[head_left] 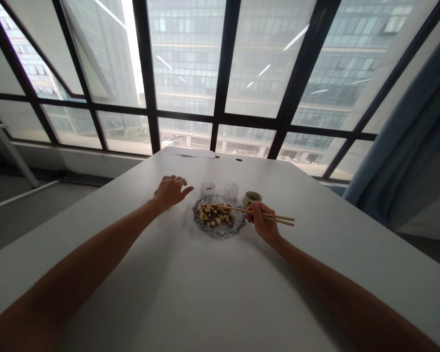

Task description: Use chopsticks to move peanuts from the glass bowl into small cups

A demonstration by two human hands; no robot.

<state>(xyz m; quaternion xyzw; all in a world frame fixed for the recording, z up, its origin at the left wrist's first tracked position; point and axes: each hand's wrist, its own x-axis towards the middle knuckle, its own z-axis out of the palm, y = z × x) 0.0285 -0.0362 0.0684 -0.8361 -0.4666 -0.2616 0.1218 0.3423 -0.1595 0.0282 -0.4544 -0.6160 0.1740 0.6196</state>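
Note:
A scalloped clear glass plate [220, 233] holds a pile of peanuts and darker bits [215, 216]. My right hand [263, 221], at the plate's right edge, is closed round a pair of wooden chopsticks [284, 219], whose tips reach over the pile. To the left of the plate, my left hand [171, 190] is held with thumb and fingers apart and nothing in it. Behind the plate stand two small clear cups, the left one [207, 189] with something dark in it and the right one [231, 191]. A greenish ceramic cup [252, 197] stands just behind my right hand.
These things stand on a white table [212, 293]. Papers [190, 152] lie at its far edge, near two dark round spots. Beyond are large black-framed windows, with a blue curtain [407, 132] on the right and another table's leg [18, 156] at the left.

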